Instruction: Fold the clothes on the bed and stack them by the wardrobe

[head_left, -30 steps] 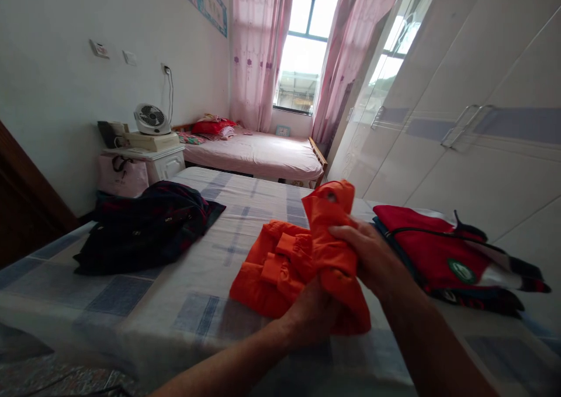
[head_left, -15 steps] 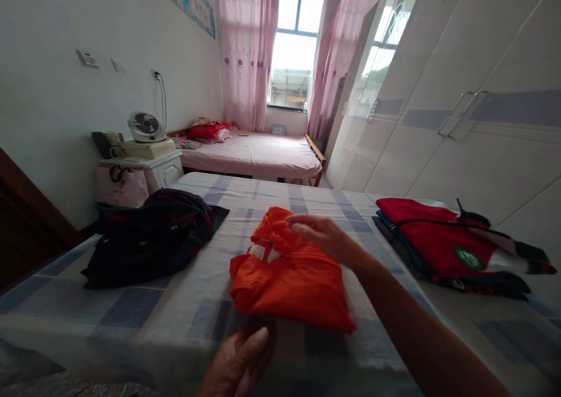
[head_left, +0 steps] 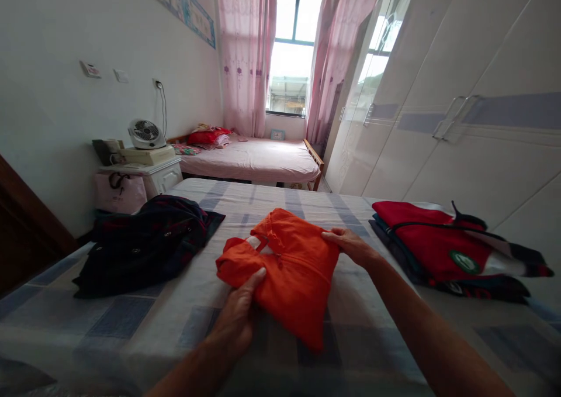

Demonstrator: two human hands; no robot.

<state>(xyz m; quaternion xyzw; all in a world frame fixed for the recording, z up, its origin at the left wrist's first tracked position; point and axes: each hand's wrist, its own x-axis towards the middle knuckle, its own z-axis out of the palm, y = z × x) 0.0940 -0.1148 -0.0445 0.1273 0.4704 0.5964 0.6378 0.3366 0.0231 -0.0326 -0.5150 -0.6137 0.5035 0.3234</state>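
An orange garment [head_left: 298,268], folded into a bundle with its collar at the far left side, is on the checked bedsheet in front of me. My left hand [head_left: 241,303] grips its near left edge, thumb on top and fingers hidden beneath the cloth. On the far right edge, my right hand [head_left: 348,245] pinches the fabric between thumb and fingers. The near corner of the garment points toward me and seems slightly raised.
Dark clothing [head_left: 144,245] lies in a heap at the left. A folded stack topped by a red garment [head_left: 432,239] sits at the right, near white wardrobes [head_left: 438,81]. Beyond the checked bed [head_left: 210,192] stand a pink bed [head_left: 263,157] and a fan [head_left: 146,134].
My left hand has moved up and taken hold of the orange garment's near left edge. The right hand has shifted right to its far right edge, and the garment has turned slightly.
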